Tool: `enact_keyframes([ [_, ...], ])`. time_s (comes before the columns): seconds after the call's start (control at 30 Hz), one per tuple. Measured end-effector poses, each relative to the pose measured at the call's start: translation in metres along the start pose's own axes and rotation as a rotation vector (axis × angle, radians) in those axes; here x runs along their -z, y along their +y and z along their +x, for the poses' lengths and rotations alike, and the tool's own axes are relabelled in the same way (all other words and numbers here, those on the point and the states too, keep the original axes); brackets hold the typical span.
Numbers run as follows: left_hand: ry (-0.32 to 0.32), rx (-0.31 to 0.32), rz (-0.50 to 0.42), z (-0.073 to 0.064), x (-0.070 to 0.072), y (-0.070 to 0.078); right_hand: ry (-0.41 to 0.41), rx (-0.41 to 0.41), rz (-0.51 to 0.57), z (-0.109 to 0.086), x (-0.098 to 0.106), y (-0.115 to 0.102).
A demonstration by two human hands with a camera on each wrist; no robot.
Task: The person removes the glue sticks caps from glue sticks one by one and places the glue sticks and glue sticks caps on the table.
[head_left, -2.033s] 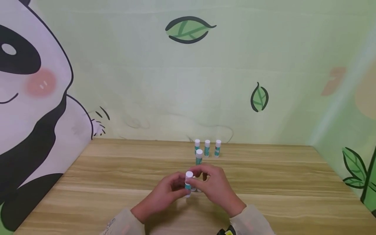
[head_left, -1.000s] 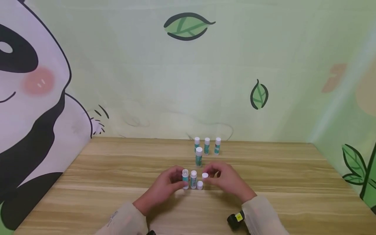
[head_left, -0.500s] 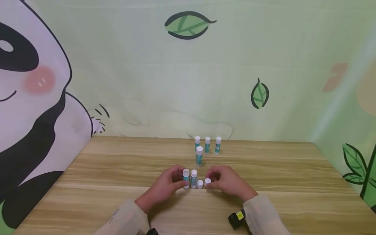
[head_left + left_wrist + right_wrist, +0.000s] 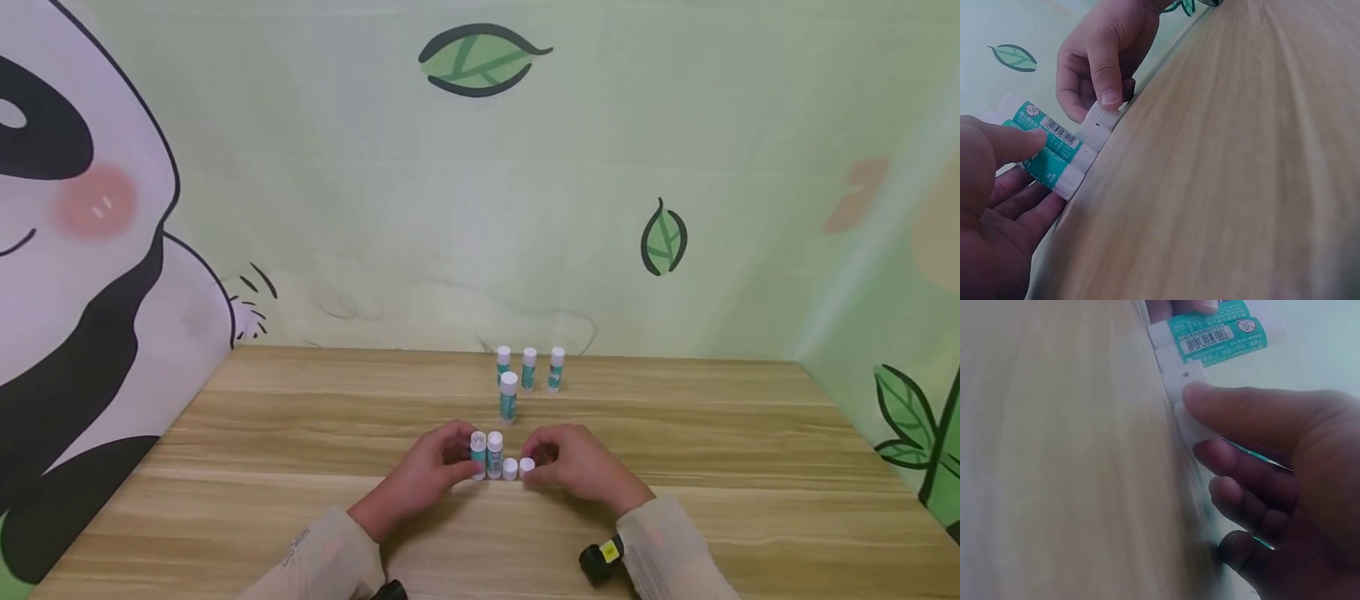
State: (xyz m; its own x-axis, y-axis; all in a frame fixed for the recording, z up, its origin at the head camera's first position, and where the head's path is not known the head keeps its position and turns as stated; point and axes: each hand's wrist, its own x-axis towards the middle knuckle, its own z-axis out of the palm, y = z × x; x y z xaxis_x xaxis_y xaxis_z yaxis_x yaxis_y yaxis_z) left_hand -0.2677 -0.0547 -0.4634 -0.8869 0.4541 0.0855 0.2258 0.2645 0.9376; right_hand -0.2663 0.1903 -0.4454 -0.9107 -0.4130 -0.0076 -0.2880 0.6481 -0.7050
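Note:
Two uncapped glue sticks with teal labels stand upright side by side at the middle of the table. My left hand [image 4: 427,462] grips the left glue stick [image 4: 477,457], its thumb in front and fingers behind. The neighbouring glue stick [image 4: 494,459] shows its barcode in the left wrist view. To the right of them, two white caps stand in the same row. My right hand [image 4: 585,467] pinches the outer cap [image 4: 527,465] between thumb and fingers, right up against the inner cap [image 4: 510,469]. In the right wrist view, the thumb overlaps the inner cap [image 4: 1182,376].
Behind the row stands a capped glue stick [image 4: 508,400]. Farther back, three more capped ones, among them a right-hand glue stick [image 4: 556,371], line up near the wall. The wooden table [image 4: 337,392] meets a green printed backdrop [image 4: 337,208] with a panda and leaves.
The right hand has taken the cap off the glue stick and set it beside the other cap. The left hand has lowered that stick to the table and moved it right, against its neighbour.

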Motion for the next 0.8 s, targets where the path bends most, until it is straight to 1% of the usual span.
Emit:
enact_keyframes([
  [0.13,-0.002,0.004,-0.014,0.0004,0.0004,-0.001,-0.007,-0.009,-0.007,0.0013,-0.0004,0.0],
  [0.47,-0.015,-0.028,-0.015,0.0,-0.0012,-0.0053,-0.01,-0.011,0.01,0.0001,-0.003,0.0035],
  [0.67,-0.023,-0.023,-0.033,0.0006,-0.0014,-0.0048,-0.009,-0.005,0.019,-0.0003,-0.0027,0.0036],
  [0.8,-0.038,0.007,-0.031,0.0011,0.0012,-0.0053,-0.009,0.006,0.028,-0.0001,-0.0024,0.0019],
])
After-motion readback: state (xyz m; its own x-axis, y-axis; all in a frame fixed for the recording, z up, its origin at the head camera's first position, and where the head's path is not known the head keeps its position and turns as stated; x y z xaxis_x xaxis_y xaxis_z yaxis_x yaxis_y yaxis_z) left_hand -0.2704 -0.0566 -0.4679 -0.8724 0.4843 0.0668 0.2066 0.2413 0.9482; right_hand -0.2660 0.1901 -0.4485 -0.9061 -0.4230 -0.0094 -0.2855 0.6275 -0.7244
